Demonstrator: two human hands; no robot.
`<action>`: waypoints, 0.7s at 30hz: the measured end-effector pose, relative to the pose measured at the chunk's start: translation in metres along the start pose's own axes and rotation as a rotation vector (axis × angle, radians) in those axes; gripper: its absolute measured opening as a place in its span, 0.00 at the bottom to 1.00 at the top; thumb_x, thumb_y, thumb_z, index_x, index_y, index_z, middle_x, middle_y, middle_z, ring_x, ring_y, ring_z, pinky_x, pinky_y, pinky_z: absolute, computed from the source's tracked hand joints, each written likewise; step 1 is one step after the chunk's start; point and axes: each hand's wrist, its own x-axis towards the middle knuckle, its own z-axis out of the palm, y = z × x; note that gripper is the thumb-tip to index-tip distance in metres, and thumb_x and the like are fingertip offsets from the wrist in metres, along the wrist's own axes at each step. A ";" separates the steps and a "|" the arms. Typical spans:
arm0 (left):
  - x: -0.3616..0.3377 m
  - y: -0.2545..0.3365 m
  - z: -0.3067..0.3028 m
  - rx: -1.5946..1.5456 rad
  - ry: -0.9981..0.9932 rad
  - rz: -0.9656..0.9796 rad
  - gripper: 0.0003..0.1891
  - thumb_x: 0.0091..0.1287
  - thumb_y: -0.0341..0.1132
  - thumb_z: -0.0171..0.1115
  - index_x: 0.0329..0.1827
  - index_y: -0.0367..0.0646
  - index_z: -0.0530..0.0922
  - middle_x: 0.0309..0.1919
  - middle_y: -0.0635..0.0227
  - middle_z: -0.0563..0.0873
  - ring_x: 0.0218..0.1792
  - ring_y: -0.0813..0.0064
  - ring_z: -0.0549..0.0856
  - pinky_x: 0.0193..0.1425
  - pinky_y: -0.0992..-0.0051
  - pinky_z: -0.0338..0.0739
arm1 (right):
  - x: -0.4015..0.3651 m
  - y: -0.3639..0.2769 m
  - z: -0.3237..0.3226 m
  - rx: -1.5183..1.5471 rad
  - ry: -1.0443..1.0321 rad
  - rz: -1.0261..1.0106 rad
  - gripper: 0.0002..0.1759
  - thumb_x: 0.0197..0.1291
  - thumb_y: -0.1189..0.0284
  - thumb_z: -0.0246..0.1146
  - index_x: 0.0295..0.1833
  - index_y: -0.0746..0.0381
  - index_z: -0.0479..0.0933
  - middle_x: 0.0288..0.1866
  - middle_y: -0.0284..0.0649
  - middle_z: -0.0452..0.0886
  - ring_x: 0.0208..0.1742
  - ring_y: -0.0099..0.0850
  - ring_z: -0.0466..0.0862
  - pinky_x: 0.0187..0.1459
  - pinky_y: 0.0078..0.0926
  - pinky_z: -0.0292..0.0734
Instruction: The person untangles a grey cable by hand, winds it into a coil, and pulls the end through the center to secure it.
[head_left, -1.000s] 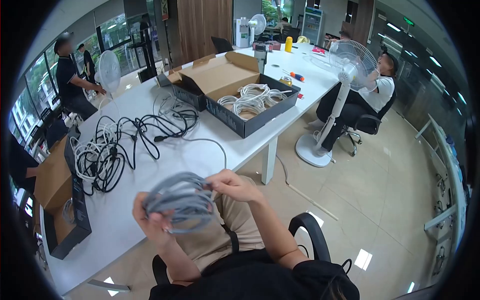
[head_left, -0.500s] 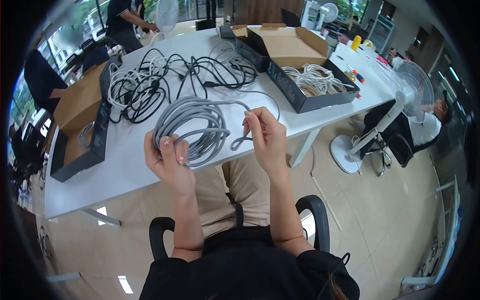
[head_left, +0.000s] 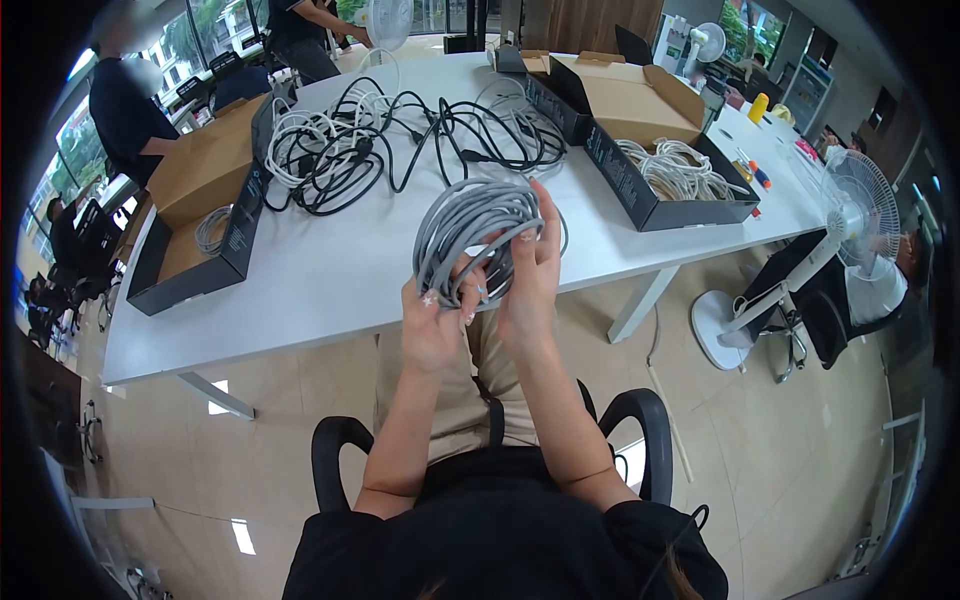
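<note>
A coil of grey cable [head_left: 470, 225] is held up between my two hands, just above the table's near edge. My left hand [head_left: 437, 322] grips the lower left of the loops, its fingers reaching inside the coil. On the right side, my right hand [head_left: 530, 275] is closed round the loops, with the thumb on the near face and fingers behind. A strand of the cable curves past the right fingers. Beyond the coil, tangled black cables [head_left: 350, 170] and white cables [head_left: 290, 135] lie on the table.
The white table [head_left: 330, 260] carries an open box [head_left: 190, 265] at left with a small coil inside. Another open box [head_left: 665, 213] at right holds white cables. A standing fan [head_left: 845, 225] is right of the table, near a seated person. Other people stand at the far left.
My right hand has come in from the loose strand to the coil, and both hands now hold it. The coil has shifted right in view. The camera's view has turned somewhat left.
</note>
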 end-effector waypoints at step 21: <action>-0.017 0.075 -0.013 0.316 0.057 -0.265 0.12 0.57 0.28 0.62 0.42 0.32 0.75 0.20 0.76 0.74 0.13 0.90 0.67 0.15 0.88 0.61 | -0.014 -0.043 -0.017 -0.910 -0.492 0.069 0.14 0.63 0.67 0.52 0.33 0.67 0.75 0.17 0.27 0.67 0.21 0.18 0.64 0.24 0.17 0.62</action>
